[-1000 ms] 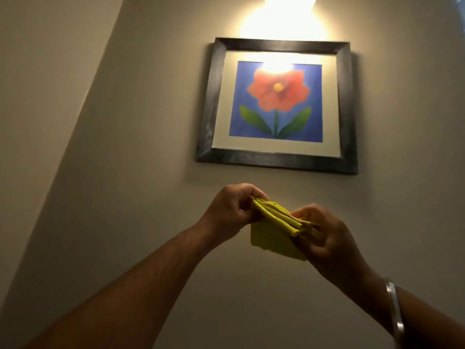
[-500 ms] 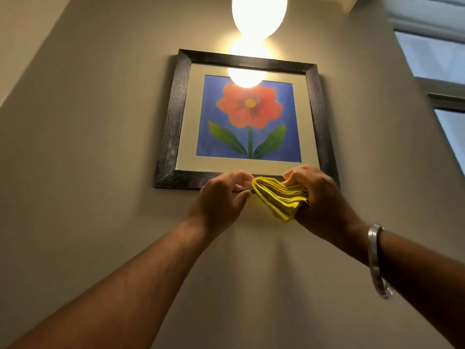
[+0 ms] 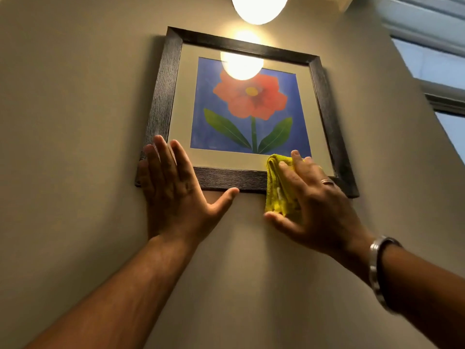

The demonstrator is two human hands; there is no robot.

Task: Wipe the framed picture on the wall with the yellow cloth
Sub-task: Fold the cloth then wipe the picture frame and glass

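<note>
The framed picture (image 3: pixel 161 96) hangs on the beige wall: a dark frame, a cream mat and a red flower on blue. My left hand (image 3: pixel 176 192) lies flat with fingers spread on the frame's lower left corner, thumb under the bottom rail. My right hand (image 3: pixel 317 210) presses the folded yellow cloth (image 3: pixel 279 187) against the frame's bottom rail and the glass, right of the middle. Most of the cloth is hidden under that palm.
A glowing lamp (image 3: pixel 259 6) hangs just above the picture and glares off the glass. A window (image 3: pixel 435 69) sits at the upper right. A metal bracelet (image 3: pixel 377 270) circles my right wrist.
Both hands rose from below the frame onto it. My left hand let go of the cloth and flattened on the lower left corner. My right hand now presses the cloth to the bottom rail.
</note>
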